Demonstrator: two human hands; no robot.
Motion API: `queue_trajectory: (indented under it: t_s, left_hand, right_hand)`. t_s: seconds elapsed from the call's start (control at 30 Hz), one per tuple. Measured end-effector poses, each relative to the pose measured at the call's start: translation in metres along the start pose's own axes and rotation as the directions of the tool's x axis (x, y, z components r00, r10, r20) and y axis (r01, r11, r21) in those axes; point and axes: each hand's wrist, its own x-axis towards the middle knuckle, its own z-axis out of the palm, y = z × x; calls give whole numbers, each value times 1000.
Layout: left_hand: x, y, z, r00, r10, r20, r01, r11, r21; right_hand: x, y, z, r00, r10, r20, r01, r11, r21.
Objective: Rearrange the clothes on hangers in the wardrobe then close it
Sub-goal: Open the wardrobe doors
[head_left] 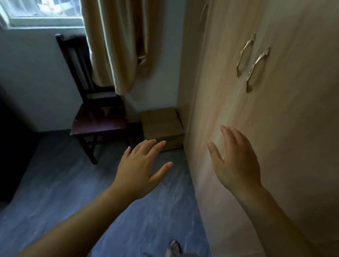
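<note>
From my feed, the wardrobe (289,142) stands along the right side with its doors flush and shut, so no clothes or hangers show. My right hand (237,159) is flat, fingers straight and spread, held low against the front of the left door near the wardrobe's left edge. I cannot tell whether the palm actually touches the panel. My left hand (141,167) is also relaxed and empty, hovering over the floor (62,190) just beside that same edge.

The paired door handles (245,54) sit higher up, well above both hands. I judge this is either the start, before opening, or the final closing push; the shut doors alone do not settle it. If the rearranging is not yet done, the next move calls for lifting a hand to a handle and pulling the door outward, keeping clear of the chair (100,118) and the wooden box (162,127) at the wardrobe's far corner.
</note>
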Motion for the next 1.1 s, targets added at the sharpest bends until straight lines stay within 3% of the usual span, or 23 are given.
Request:
queue_trajectory:
  t_s: [0.2, 0.4, 0.57, 0.73, 0.9, 1.03, 1.1]
  left_hand:
    - [172, 18, -28, 979, 194, -60, -194, 981, 13]
    - [310, 52, -43, 922, 383, -50, -384, 923, -10]
    - [397, 67, -32, 775, 612, -158, -623, 782, -23]
    - [460, 72, -17, 546, 796, -262, -835, 543, -90]
    - [494, 70, 3, 349, 878, -327, -936, 346, -69]
    - [507, 66, 8, 264, 914, -307, -964, 243, -103]
    - [511, 64, 4, 225, 928, -297, -973, 196, -124]
  right_hand:
    - [120, 21, -12, 971, 84, -223, -79, 996, 33]
    - [179, 35, -2, 865, 113, -489, -105, 993, 43]
    - [199, 32, 16, 693, 173, -700, -246, 969, -5]
    - [232, 24, 30, 458, 339, -822, -363, 915, 176]
    - [259, 9, 46, 226, 457, -860, -413, 845, 340]
    - [273, 0, 49, 41, 509, -860, -421, 789, 447]
    - [276, -7, 50, -14, 514, -858, -410, 779, 474]
